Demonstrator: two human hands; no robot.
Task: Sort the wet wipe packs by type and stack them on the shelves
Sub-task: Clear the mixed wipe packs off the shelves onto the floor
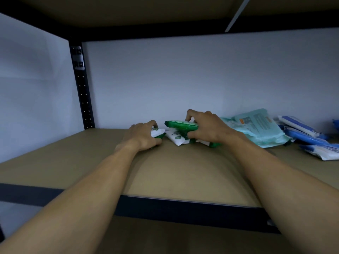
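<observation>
Lying toward the back of the shelf board [91, 158], near the middle, are the green wet wipe packs. The right hand [207, 127] grips a green pack [180, 125], fingers curled over its far edge and thumb on the near edge, holding it tilted just above a white-and-green pack [174, 138] that rests on the board. More green shows under the heel of that hand; in this dim light it may be a further pack, though I cannot be sure. Just to the left, the left hand [141, 136] is curled round a small white-and-green pack [156, 132], pressing it down on the board, close beside the others but apart from them.

To the right of the right hand lie pale teal packs [256, 129], loosely overlapped, with one leaning against the back wall [183, 79]. Beyond them, at the right edge, blue packs [302, 133] sit in a rough heap. A perforated dark upright [82, 88] stands at the left rear corner, and the upper shelf [146, 11] spans overhead.
</observation>
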